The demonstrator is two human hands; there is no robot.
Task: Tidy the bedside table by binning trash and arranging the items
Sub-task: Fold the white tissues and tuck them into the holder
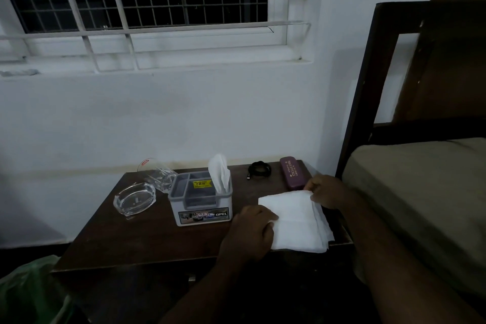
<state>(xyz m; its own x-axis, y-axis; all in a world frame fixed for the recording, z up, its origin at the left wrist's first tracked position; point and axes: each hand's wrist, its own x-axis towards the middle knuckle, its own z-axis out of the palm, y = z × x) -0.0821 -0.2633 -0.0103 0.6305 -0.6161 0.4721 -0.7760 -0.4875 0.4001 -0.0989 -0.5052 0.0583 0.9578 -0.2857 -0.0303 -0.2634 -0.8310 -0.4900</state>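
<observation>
On the dark wooden table, both hands flatten soft folded tissues.

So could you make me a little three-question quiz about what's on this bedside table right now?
1. True or false: the drinking glass stands upright.
2. What stands in the grey organizer: A pens, B white tissues, C spoons?
3. Which hand pinches the far corner of the white cloth?

Key: 1 false, it lies tipped beside the ashtray. 2 B. 3 the right hand; the left hand rests on the near side.
</observation>
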